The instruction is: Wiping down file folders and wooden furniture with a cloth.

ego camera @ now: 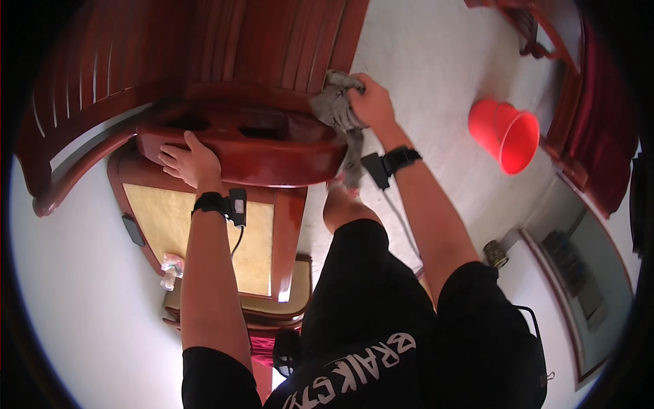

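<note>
A glossy red-brown wooden armrest (260, 158) of a slatted wooden bench (245, 46) lies before me. It has dark recesses in its upper face. My left hand (193, 161) rests flat against its left part, fingers apart and holding nothing. At the armrest's right end, my right hand (373, 102) grips a bunched grey cloth (337, 102). Part of the cloth hangs down past the end of the armrest, over the floor side. Each of my wrists wears a black strap with a small device and a cable.
A red bucket (503, 133) is on the pale floor (419, 66) to the right. Below the armrest is a wooden cabinet with a tan top (250, 230); a dark phone-like object (133, 230) and a plastic-wrapped item (172, 271) are at its left edge. A glass-topped table (587, 286) stands lower right.
</note>
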